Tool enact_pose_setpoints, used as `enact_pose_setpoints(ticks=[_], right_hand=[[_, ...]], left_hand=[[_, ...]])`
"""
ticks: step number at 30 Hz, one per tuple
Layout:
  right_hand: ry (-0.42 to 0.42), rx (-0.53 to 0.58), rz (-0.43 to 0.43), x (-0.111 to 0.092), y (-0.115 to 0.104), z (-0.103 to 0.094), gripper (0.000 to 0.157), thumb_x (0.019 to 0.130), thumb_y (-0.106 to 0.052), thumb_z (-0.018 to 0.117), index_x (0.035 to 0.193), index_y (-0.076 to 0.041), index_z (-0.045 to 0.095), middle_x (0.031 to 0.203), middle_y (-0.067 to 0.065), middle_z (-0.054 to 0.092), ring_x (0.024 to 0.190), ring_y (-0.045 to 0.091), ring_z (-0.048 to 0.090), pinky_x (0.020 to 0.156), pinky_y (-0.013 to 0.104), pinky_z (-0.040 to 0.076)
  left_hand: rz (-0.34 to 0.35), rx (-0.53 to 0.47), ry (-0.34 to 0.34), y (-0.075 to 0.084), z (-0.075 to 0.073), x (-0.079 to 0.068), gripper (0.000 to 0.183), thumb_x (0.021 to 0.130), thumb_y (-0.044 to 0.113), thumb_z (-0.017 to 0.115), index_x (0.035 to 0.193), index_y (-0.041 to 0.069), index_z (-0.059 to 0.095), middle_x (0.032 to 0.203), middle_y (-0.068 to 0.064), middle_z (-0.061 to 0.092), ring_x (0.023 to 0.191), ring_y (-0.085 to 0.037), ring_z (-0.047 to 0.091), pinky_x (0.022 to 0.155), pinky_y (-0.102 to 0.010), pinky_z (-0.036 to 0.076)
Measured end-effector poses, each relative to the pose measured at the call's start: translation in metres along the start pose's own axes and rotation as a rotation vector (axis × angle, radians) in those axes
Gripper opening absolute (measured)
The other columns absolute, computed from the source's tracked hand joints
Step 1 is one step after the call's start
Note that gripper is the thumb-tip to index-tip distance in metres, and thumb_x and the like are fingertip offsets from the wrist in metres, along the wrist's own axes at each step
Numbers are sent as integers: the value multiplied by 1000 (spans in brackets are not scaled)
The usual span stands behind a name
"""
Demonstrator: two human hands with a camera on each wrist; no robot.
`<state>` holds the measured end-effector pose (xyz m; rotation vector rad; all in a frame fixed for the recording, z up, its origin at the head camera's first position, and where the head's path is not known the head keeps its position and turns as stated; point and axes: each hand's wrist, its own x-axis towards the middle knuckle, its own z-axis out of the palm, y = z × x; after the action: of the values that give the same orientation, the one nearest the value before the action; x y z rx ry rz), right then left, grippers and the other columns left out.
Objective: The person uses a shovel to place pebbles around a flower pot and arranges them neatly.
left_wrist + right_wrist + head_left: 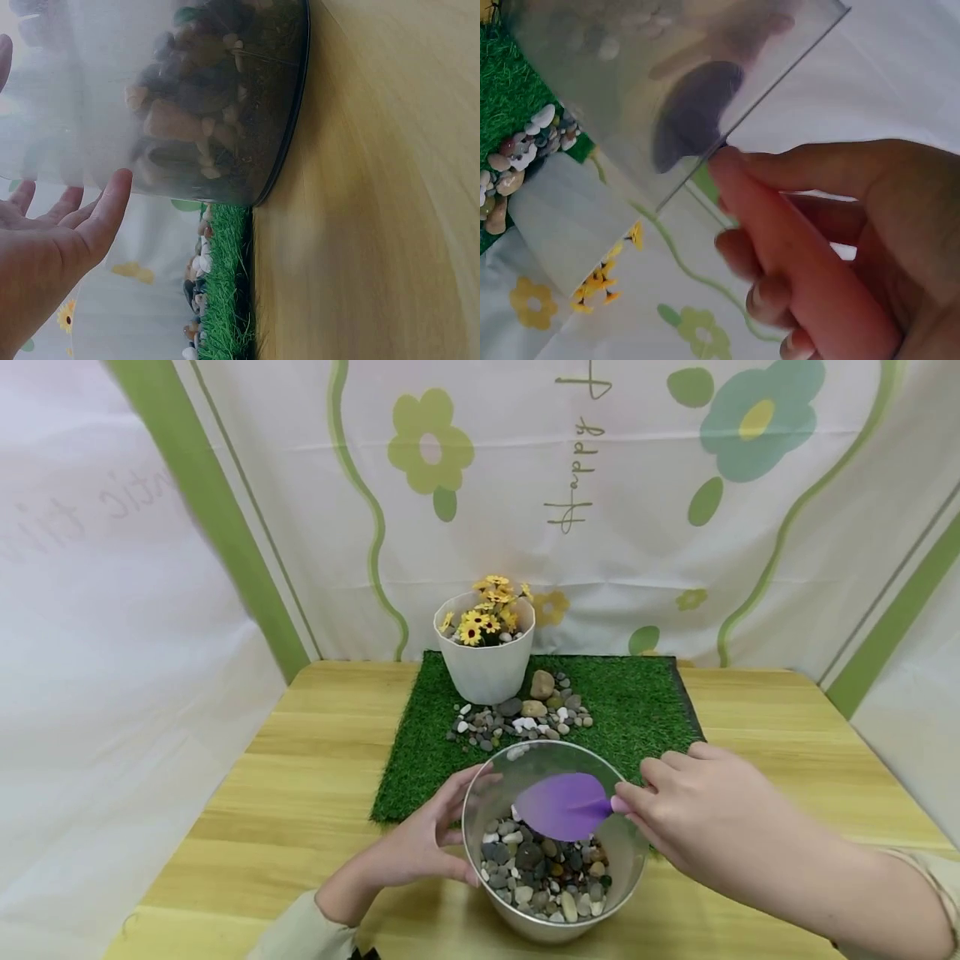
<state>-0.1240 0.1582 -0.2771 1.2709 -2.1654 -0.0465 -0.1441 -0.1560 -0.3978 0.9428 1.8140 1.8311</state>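
A clear plastic bucket (551, 920) of mixed pebbles (517, 885) stands on the table, with darker matter under the stones in the left wrist view. My left hand (420, 843) rests against its left wall, fingers spread and fairly straight, some showing through the plastic in the head view. In my right hand (697, 810) I grip the pink handle (780, 247) of a small garden trowel (566, 806). Its purple blade reaches over the rim into the bucket, above the pebbles; no stones show on it.
Behind the bucket lies a green turf mat (630, 693). A white pot (483, 672) with yellow flowers (483, 622) stands on it, and loose pebbles (525, 718) lie before the pot. A printed curtain (510, 468) closes the back of the wooden table (285, 793).
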Motion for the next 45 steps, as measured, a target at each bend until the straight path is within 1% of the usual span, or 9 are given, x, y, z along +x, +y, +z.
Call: enact_pose_setpoints(ticks=[3,5,7,9,13,17,22,36,45], right_hand=[[-98,-104,-15,3,-6,5,41,95,-27,49,59,-10,57,55,-2,42,46,13,38,41,24,28],[-150,-152,-26,5,-11,9,27,80,-17,70,58,-7,57,55,0,40,48,15,36,42,25,28],[-175,-201,-40,8,-16,13,25,61,-4,79,55,-4,55,55,2,37,50,16,33,44,26,29],[-147,-243,-51,13,-20,18,28,69,7,64,50,-3,46,55,2,32,51,16,29,46,27,27],[-177,-326,-76,23,-23,25,32,69,10,50,49,-6,30,53,4,26,51,17,26,49,28,26],[-307,-389,-125,29,-25,24,38,69,-1,68,49,-5,36,53,5,32,52,17,31,50,29,28],[-349,-384,-249,26,-33,20,29,68,-22,76,56,-5,57,57,4,46,53,16,36,51,28,32],[-352,-249,-243,33,-25,42,19,64,-17,79,57,-13,61,58,0,48,51,14,40,50,26,29],[-327,-16,-155,26,-19,48,29,76,-35,73,53,-22,59,54,-7,46,48,9,36,48,24,25]], left_hand=[[16,-8,-11,-1,0,0,105,71,7,79,149,22,11,152,-6,16,137,-29,20,101,-45,37],[26,-16,-20,-1,0,0,104,71,6,78,149,21,10,152,-8,16,137,-31,19,101,-46,37],[32,-16,-25,-1,0,-1,104,71,5,78,149,20,10,152,-9,16,136,-32,19,101,-46,37],[37,-19,-24,-1,1,-1,105,71,4,78,149,19,10,152,-9,16,136,-33,20,100,-46,38],[42,-15,-18,0,0,0,106,70,3,78,149,20,10,152,-7,16,136,-31,20,100,-46,38],[42,-13,-14,1,-2,3,106,70,1,77,149,21,10,152,-6,16,136,-31,21,100,-46,38],[43,2,-8,2,-3,5,105,70,0,77,149,21,11,152,-6,17,136,-31,22,100,-46,38],[2,-5,4,0,-1,2,106,69,4,79,149,23,12,152,-5,18,136,-28,22,100,-47,38],[9,14,8,0,0,1,106,69,2,78,149,22,11,152,-6,17,137,-29,20,102,-43,36]])
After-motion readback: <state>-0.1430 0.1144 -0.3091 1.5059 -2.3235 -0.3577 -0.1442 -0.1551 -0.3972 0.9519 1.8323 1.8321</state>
